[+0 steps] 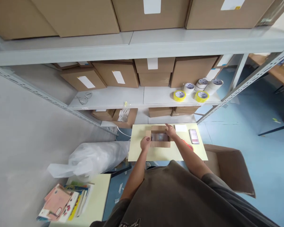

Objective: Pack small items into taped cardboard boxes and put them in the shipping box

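A small cardboard box [160,144] sits with its flaps spread on the pale yellow table [137,154]. Inside it lies a blurred, shiny, pale item [160,137] whose kind I cannot make out. At the box's left edge, my left hand [145,142] is closed with curled fingers on the side flap. My right hand [171,130] grips the flap at the far right corner. A red object [188,145], partly hidden by my right forearm, rests on the table. Beyond it are a white card or paper [180,128] and a phone-like object [194,136].
Metal shelving [109,97] rises behind the table, with several cartons and tape rolls [179,95]. A large open carton [234,167] stands right. Left are a roll of clear wrap [97,157] and a side table with a pile of books [61,201].
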